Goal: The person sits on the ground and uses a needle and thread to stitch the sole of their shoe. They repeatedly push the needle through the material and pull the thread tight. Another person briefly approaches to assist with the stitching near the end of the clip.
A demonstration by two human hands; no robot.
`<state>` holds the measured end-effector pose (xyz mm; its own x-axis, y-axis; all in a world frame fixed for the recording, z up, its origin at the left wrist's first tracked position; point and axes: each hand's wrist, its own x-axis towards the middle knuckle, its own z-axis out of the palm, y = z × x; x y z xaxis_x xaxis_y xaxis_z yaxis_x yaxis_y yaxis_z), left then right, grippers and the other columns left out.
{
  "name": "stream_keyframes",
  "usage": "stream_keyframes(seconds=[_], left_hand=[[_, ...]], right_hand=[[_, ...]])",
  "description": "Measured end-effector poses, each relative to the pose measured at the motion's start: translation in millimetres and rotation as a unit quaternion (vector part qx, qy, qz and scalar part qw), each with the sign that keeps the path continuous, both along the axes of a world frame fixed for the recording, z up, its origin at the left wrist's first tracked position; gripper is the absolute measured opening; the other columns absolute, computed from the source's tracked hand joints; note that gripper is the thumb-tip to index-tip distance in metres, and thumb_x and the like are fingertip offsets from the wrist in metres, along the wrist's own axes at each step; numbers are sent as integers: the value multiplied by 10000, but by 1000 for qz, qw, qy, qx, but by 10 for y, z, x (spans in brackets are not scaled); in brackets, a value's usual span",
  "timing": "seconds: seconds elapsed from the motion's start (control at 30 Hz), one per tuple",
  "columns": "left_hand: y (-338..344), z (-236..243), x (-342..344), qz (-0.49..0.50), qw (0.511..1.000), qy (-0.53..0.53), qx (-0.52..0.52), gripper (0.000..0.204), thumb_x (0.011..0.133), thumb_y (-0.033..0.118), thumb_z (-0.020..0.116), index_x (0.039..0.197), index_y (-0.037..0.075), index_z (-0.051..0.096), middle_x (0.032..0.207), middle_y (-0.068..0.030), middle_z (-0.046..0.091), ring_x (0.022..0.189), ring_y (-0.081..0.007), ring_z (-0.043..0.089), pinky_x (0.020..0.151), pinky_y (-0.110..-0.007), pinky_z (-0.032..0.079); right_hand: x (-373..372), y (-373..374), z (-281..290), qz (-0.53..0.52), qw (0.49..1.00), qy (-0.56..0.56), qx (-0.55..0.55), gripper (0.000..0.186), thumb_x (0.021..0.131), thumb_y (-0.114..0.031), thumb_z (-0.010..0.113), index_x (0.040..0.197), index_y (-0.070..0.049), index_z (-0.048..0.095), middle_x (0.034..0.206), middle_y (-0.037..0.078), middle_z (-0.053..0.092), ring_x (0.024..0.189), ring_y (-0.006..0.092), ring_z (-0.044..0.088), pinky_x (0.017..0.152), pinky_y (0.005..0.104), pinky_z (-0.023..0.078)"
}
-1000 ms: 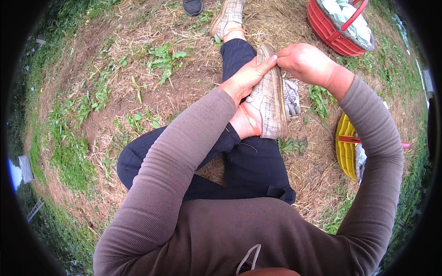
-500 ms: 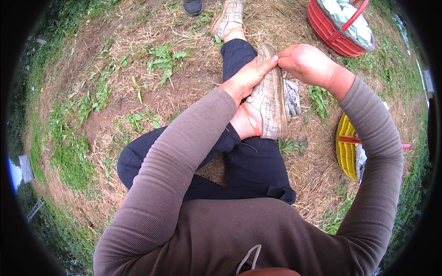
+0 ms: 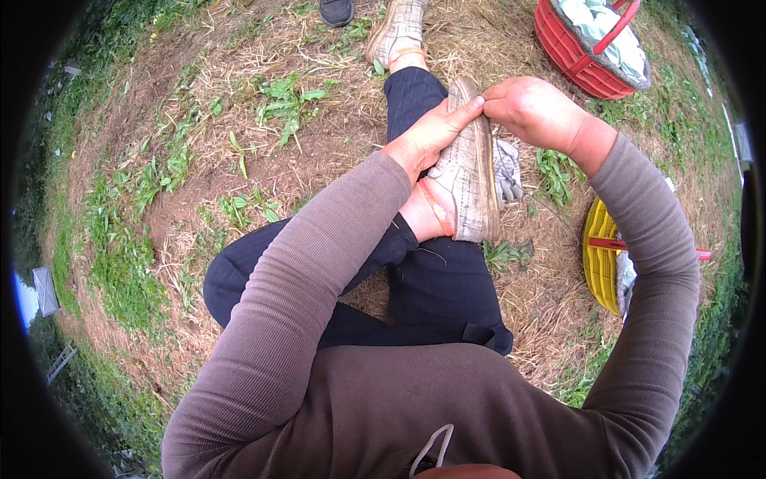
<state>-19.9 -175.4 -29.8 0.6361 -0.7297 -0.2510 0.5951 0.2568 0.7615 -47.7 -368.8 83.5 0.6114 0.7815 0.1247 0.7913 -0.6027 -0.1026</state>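
A worn, off-white checked shoe (image 3: 465, 188) is on my foot, which rests crossed over my other leg, its brown-edged sole turned to the right. My left hand (image 3: 427, 137) grips the shoe's front part, thumb across it to the sole's edge. Against that thumb tip, at the sole, my right hand (image 3: 531, 110) has its fingers pinched together. Whatever is between them is too small or hidden to make out. Behind the sole lies a grey-white fabric item (image 3: 507, 172), perhaps a glove, partly covered by the shoe.
A red basket (image 3: 568, 57) with pale green-white material stands at the upper right. Beside my right forearm is a yellow basket (image 3: 598, 259) with a red handle. My other shoe (image 3: 400, 30) and a dark shoe (image 3: 335, 11) are at the top. Dry grass and weeds (image 3: 287, 104) cover the ground.
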Motion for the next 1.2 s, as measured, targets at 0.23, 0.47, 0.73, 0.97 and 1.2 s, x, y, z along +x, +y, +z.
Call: stream_keyframes(seconds=[0.23, 0.47, 0.73, 0.97, 1.2], left_hand=[[-2, 6, -9, -6, 1000, 0, -3, 706, 961, 456, 731, 1442, 9, 472, 1267, -130, 657, 1127, -206, 658, 960, -363, 555], [3, 38, -21, -5, 1000, 2, 2, 706, 964, 461, 727, 1443, 11, 470, 1264, -125, 654, 1119, -199, 656, 950, -362, 557], [1, 41, -26, -3, 1000, -3, 3, 695, 968, 453, 724, 1446, 17, 470, 1272, -124, 653, 1120, -198, 657, 945, -359, 559], [9, 36, -5, -27, 1000, -10, 1, 710, 970, 486, 706, 1475, 58, 451, 1298, -95, 631, 1166, -195, 625, 991, -371, 532], [20, 59, -10, -36, 999, -11, 11, 747, 964, 515, 701, 1496, 68, 429, 1333, -95, 612, 1206, -196, 605, 1016, -378, 522]], right_hand=[[-6, -4, 13, -1, 1000, 2, 2, 60, 806, -56, 674, 843, -44, 628, 865, 119, 663, 867, 355, 683, 763, 451, 565], [-5, -9, 3, -1, 1000, -2, -6, 62, 810, -63, 676, 863, -46, 650, 872, 114, 664, 872, 344, 687, 770, 443, 568], [-6, -7, 14, -3, 1000, 4, -7, 59, 796, -54, 678, 842, -43, 644, 874, 112, 661, 872, 341, 682, 771, 440, 566], [-6, -10, 17, -2, 1000, 6, -7, 58, 795, -50, 675, 839, -42, 639, 868, 113, 655, 869, 345, 679, 772, 443, 564], [-2, -20, 5, -2, 1000, 9, -7, 56, 792, -46, 676, 837, -43, 642, 869, 113, 653, 870, 346, 677, 772, 445, 563]])
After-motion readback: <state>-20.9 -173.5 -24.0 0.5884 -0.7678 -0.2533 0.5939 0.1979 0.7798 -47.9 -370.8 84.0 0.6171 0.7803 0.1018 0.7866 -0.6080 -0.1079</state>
